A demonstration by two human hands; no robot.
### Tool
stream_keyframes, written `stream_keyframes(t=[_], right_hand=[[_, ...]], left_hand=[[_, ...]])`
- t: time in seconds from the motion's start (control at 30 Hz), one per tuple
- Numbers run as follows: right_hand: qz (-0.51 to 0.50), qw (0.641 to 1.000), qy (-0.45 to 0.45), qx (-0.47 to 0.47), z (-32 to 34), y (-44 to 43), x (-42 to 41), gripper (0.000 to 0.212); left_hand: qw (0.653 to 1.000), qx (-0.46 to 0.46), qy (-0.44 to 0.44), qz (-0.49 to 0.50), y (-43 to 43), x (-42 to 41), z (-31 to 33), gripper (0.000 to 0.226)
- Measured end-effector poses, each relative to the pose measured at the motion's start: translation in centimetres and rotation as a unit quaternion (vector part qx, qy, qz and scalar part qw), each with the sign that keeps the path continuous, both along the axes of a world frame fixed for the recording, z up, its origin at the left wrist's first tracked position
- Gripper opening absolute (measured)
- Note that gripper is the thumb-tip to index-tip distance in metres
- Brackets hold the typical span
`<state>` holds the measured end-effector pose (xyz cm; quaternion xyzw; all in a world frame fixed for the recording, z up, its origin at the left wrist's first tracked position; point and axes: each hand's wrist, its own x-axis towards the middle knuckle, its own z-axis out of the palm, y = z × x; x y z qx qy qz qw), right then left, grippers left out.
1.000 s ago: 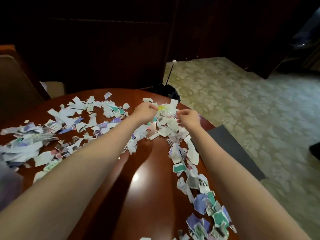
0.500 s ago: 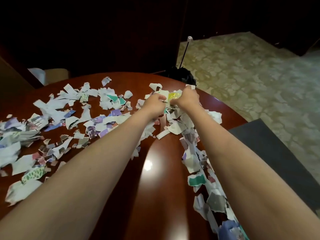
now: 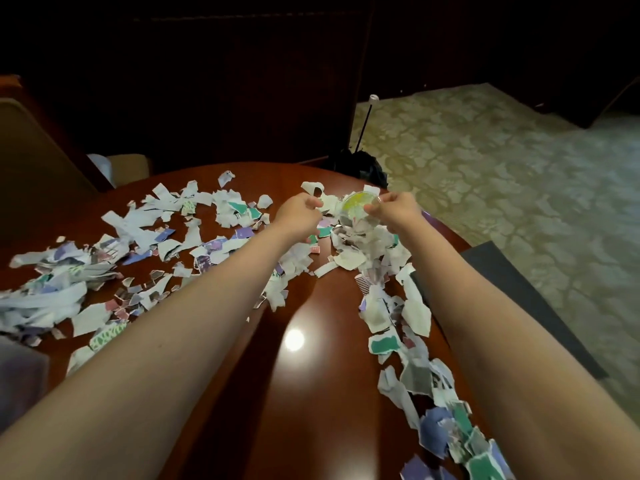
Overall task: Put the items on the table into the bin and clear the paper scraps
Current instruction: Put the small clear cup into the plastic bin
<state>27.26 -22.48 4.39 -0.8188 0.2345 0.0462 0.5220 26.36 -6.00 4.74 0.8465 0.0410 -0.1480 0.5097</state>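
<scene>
Polished red-brown wood fills my view, a round tabletop [image 3: 294, 393] buried in torn paper. Toward its far right edge the right hand [image 3: 398, 211] holds a clear round container [image 3: 358, 207], raised just above the litter and tilted so its mouth faces me, with something yellow-green showing inside. The fingers [image 3: 379, 206] pinch it at the rim on its right side. I judge it light, thin-walled and slick, stiff enough to keep its shape but easy to squash or fumble, so I would take it across the rim or cup it under the base instead of squeezing the wall. Just left of it the left hand [image 3: 299, 214] hovers with its fingers curled; I cannot tell whether they hold a scrap or nothing. The paper scraps [image 3: 135, 220] are far too many to count, in a broad spread over the left half and a trail down the right edge toward me. They look weightless and limp, better swept together with flat palms than picked up singly. I count one container and one comb [image 3: 363, 291], pale and half covered by scraps in the right trail. On the carpet [image 3: 485, 150] past the far edge sits one black bag [image 3: 367, 168] with a thin rod [image 3: 365, 123] rising from it; that may be the bin, though I cannot be sure. One chair [image 3: 31, 150] stands far left, and one grey mat [image 3: 512, 282] lies right.
</scene>
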Motion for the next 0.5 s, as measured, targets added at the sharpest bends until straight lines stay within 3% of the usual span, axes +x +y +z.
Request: stream_keyframes(t=[0.07, 0.2, 0.33, 0.4, 0.5], right_hand=[[0.016, 0.997, 0.019, 0.078, 0.7, 0.1, -1.6, 0.013], [0.073, 0.983, 0.047, 0.160, 0.9, 0.8, -4.6, 0.018], [0.033, 0.977, 0.063, 0.200, 0.1, 1.2, -7.2, 0.012], [0.008, 0.988, 0.078, 0.133, -0.8, 1.1, -8.2, 0.010], [0.084, 0.983, 0.084, -0.138, -2.1, 0.9, -9.7, 0.022]], left_hand=[[0.998, -0.050, 0.028, -0.008, -0.5, -1.1, 0.5, 0.038], [0.986, -0.142, 0.090, -0.003, -1.6, -3.4, 0.3, 0.053], [0.989, -0.127, 0.073, 0.031, -1.6, -5.2, -0.7, 0.049], [0.990, -0.105, 0.090, 0.031, -1.0, -5.8, -1.3, 0.053], [0.987, -0.089, 0.126, 0.042, -0.3, -6.6, -1.5, 0.055]])
